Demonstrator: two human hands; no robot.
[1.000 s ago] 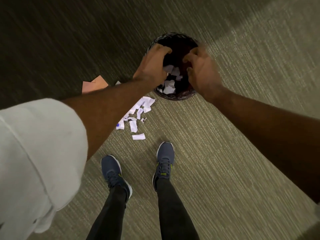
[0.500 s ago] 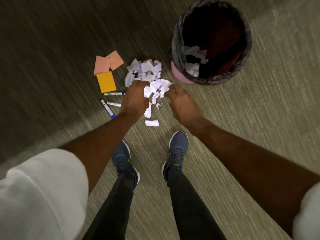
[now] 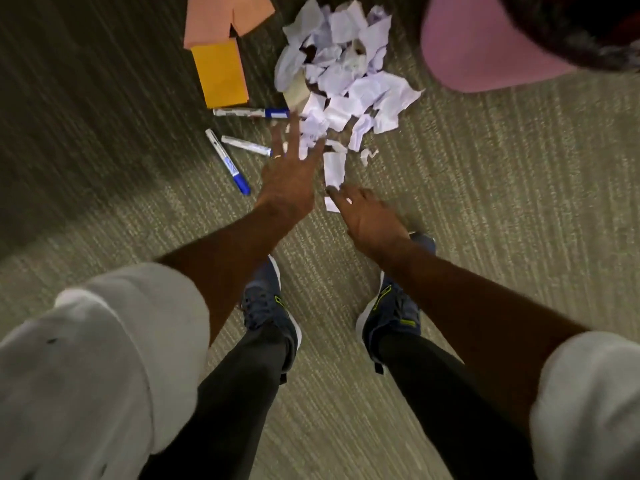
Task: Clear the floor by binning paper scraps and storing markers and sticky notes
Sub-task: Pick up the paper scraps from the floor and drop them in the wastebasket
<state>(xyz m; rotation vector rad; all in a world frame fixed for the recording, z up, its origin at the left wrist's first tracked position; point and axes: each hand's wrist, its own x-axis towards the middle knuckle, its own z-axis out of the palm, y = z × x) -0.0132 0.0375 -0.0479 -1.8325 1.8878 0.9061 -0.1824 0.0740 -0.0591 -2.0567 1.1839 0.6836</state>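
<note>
A heap of white paper scraps [image 3: 346, 77] lies on the carpet beside the dark woven bin [image 3: 568, 39], whose pink base shows at the top right. My left hand [image 3: 289, 171] hovers with fingers spread over the near edge of the heap, holding nothing. My right hand [image 3: 367, 213] is lower, fingers relaxed, its fingertips at a small scrap [image 3: 333, 168]. Three white markers with blue caps [image 3: 227, 161] lie left of the heap. Orange sticky notes [image 3: 220, 74] and pink sticky notes [image 3: 221, 15] lie above the markers.
My two dark blue shoes [image 3: 391, 306] stand on the olive carpet just below the hands. The bin fills the top right corner; open carpet spreads to the right and the lower left.
Both hands left the bin and came down to the scrap heap. My head has dropped closer to the floor, so the heap, markers and notes look larger. The left hand's fingers have spread.
</note>
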